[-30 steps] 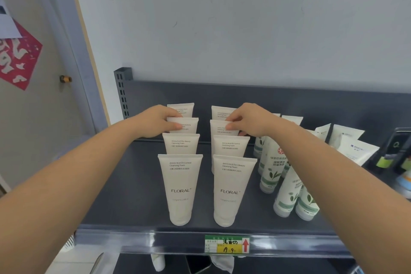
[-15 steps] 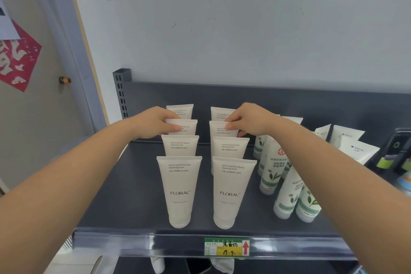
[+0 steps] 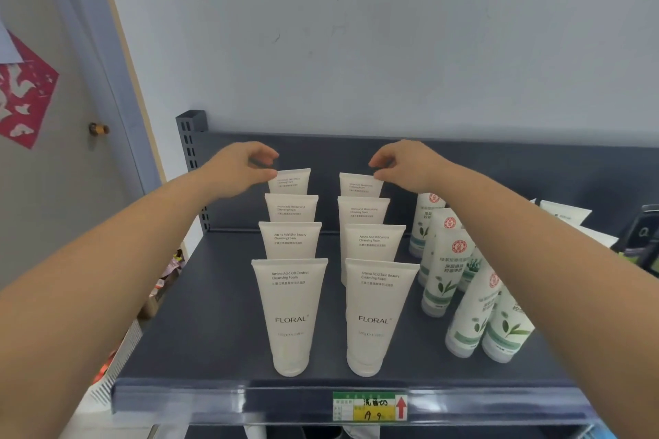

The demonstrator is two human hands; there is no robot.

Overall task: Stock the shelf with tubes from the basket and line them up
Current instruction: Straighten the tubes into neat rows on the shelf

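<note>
The white FLORAL tubes stand upright on the dark shelf at centre frame, in two rows of four running front to back. Your left grip has its thumb against the top corner of the rear-left tube, and your right grip mirrors it on the rear-right tube. Both curl their fingers above the tube's edge, and whether they pinch cannot be told. Green-leaf tubes crowd the right, and a price tag sits at lower centre.
</note>
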